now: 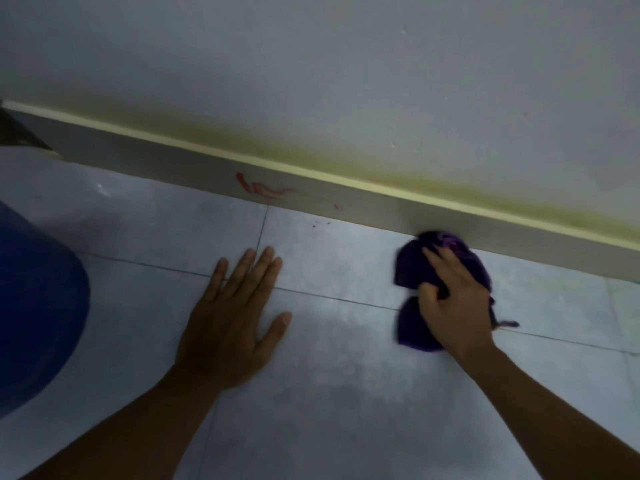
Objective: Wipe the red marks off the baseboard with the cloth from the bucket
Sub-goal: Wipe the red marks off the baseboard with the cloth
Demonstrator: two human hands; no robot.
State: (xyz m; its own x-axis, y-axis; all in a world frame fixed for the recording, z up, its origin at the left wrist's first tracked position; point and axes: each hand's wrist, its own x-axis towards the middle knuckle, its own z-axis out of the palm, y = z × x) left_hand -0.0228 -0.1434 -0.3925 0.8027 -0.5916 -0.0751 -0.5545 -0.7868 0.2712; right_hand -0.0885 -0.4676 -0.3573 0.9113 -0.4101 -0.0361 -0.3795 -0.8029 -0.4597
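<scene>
A pale baseboard (381, 206) runs diagonally across the view, from upper left down to the right. Red scribbled marks (265, 188) sit on its face left of centre, with a small red dot (335, 206) a little to their right. My right hand (453, 303) grips a bunched purple cloth (446, 247), whose top edge touches the baseboard well to the right of the marks. Fingers spread, my left hand (235, 313) lies flat on the floor tiles below the marks and holds nothing. A blue bucket (34, 306) stands at the left edge, partly cut off.
Grey floor tiles (329, 393) with thin grout lines fill the lower half. The white wall (346, 81) above the baseboard has a yellowish stain along its foot. Small dark specks (317, 224) lie on the floor near the baseboard. A dark object (14, 129) shows at far left.
</scene>
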